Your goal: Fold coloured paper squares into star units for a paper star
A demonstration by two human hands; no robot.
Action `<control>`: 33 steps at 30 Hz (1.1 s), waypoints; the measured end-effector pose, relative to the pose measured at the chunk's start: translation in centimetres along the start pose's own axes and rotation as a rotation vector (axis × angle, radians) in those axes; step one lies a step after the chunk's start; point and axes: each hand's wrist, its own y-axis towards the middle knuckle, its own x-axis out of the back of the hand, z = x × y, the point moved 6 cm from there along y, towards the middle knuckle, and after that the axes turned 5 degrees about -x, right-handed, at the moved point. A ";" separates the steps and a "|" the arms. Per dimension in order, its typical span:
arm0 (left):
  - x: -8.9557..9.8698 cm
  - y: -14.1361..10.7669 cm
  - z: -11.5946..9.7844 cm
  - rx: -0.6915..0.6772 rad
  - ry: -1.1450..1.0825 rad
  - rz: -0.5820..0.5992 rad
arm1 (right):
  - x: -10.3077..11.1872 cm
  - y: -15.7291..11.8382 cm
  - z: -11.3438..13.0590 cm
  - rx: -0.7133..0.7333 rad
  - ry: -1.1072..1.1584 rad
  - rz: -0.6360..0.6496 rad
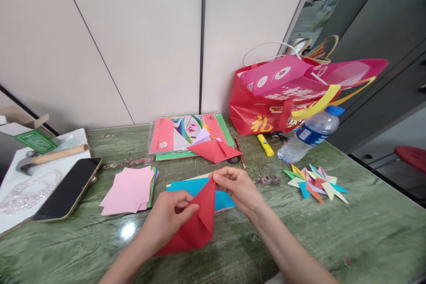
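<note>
A folded sheet of red paper (201,226) is held up above the table between both my hands. My left hand (173,213) grips its left side, thumb on the near face. At the paper's top corner, my right hand (234,186) pinches with thumb and fingers. Behind the red paper lies a stack of blue paper (189,184), partly covered by it. To the left sits a pile of pink paper squares (128,191) with other colours underneath. A red folded paper shape (216,150) rests by the packet of coloured paper (163,135) farther back.
On the right are a many-pointed paper star (319,182), a plastic bottle (309,135), a yellow glue stick (265,145) and a red bag (242,111). At left, a phone (69,191) lies near a wooden-handled tool (61,154) and clear beads (31,191). A panelled wall (159,44) stands behind.
</note>
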 end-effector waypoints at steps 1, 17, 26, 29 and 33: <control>0.0 0.0 0.0 -0.006 0.018 0.005 | 0.0 0.0 -0.1 -0.018 0.011 0.010; 0.6 0.1 0.7 0.120 -0.240 -0.107 | -2.6 -0.8 -1.9 -0.099 -0.234 0.197; 0.6 -0.1 0.9 0.145 -0.353 -0.159 | -1.9 -0.5 -1.4 -0.067 -0.234 0.047; 1.2 -0.3 0.5 0.147 -0.378 -0.207 | -2.2 -0.6 -1.7 -0.103 -0.253 0.127; 1.8 -0.4 0.7 0.149 -0.383 -0.261 | -2.5 -0.7 -2.4 -0.168 -0.210 0.195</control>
